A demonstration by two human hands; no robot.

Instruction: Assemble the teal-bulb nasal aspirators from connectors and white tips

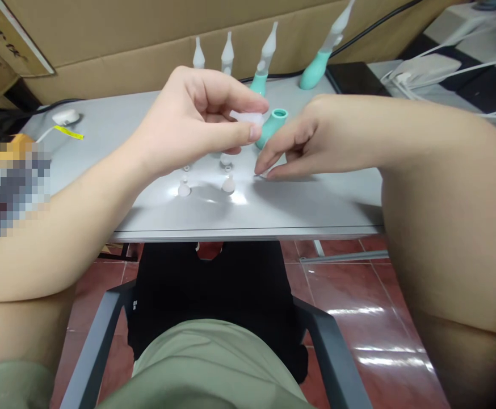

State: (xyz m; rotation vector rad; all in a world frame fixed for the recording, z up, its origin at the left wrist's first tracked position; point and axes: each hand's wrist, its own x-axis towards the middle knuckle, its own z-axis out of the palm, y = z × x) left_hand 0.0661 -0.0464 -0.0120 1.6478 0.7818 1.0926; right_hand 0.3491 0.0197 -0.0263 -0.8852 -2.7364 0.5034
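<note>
My left hand (197, 120) is raised over the table, its thumb and fingers closed on a translucent white tapered nozzle piece (248, 117). My right hand (320, 136) reaches down to the tabletop, fingertips pinched round a small whitish part (265, 174), mostly covered by the fingers. Between the hands stands a teal squeeze bulb (270, 129) with its round mouth open and tilted up. In front of my left hand lie small white cone-shaped tips, one to the left (184, 188) and one to the right (228, 183), with tiny rings (228, 168) behind them.
Along the back stand several nasal aspirators with white tips, among them a teal-bulbed one (316, 68) and another (259, 82). A cardboard panel (124, 34) backs the grey table (248, 218). White cables (405, 79) and a black flat object (354, 79) lie right; a white device (66, 117) lies left.
</note>
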